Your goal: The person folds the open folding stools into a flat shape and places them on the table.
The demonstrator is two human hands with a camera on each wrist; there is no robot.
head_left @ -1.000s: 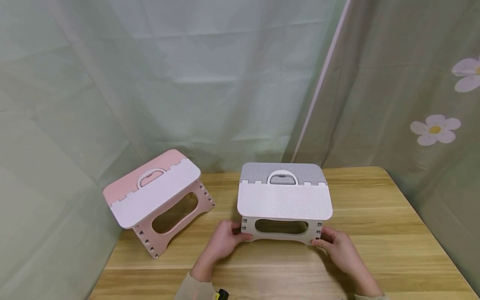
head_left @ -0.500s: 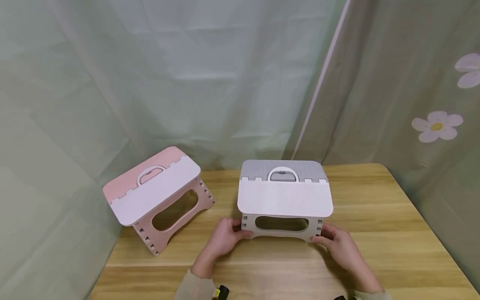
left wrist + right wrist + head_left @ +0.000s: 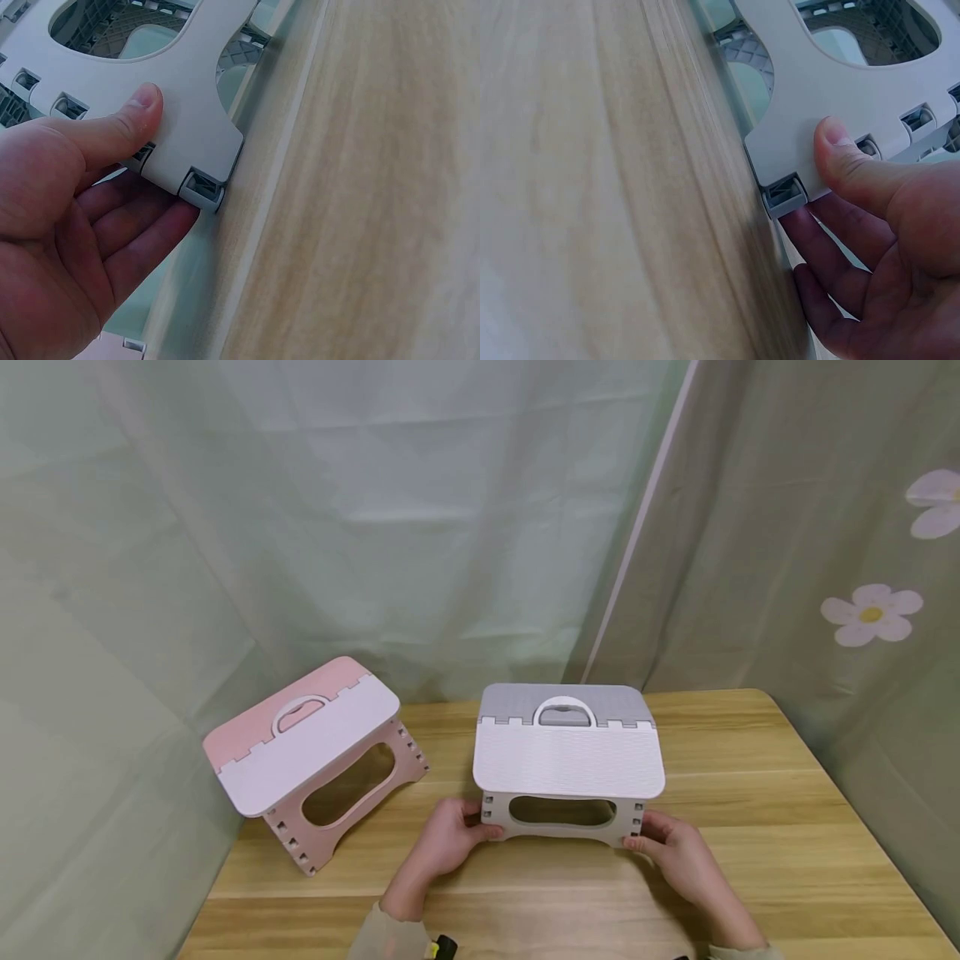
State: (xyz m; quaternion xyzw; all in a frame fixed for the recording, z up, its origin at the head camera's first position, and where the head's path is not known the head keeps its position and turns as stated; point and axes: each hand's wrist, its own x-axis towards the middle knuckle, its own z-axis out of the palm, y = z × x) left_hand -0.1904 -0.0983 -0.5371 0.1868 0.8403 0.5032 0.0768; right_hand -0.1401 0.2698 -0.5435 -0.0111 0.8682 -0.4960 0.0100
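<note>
A grey-and-white folding stool [image 3: 567,762] stands unfolded and upright on the wooden table, its arched white handle lying in the top. My left hand [image 3: 448,837] grips the lower left corner of its front leg panel; in the left wrist view the thumb [image 3: 142,112] presses the panel's face while the fingers [image 3: 142,225] lie behind the hinged edge. At the opposite lower corner, my right hand [image 3: 678,858] pinches the panel the same way, thumb [image 3: 840,154] in front and fingers [image 3: 825,247] behind. A second folding stool [image 3: 311,739], pink and white, stands unfolded and angled to the left.
The wood-grain table [image 3: 750,827] has a rounded far right corner. Pale green curtains [image 3: 420,527] hang close behind and on the left, and a flowered curtain [image 3: 810,543] on the right. A small black-and-yellow item [image 3: 444,947] shows by the left sleeve.
The whole head view shifts very slightly. Both hands keep their hold on the grey-and-white stool, and neither stool visibly moves on the table.
</note>
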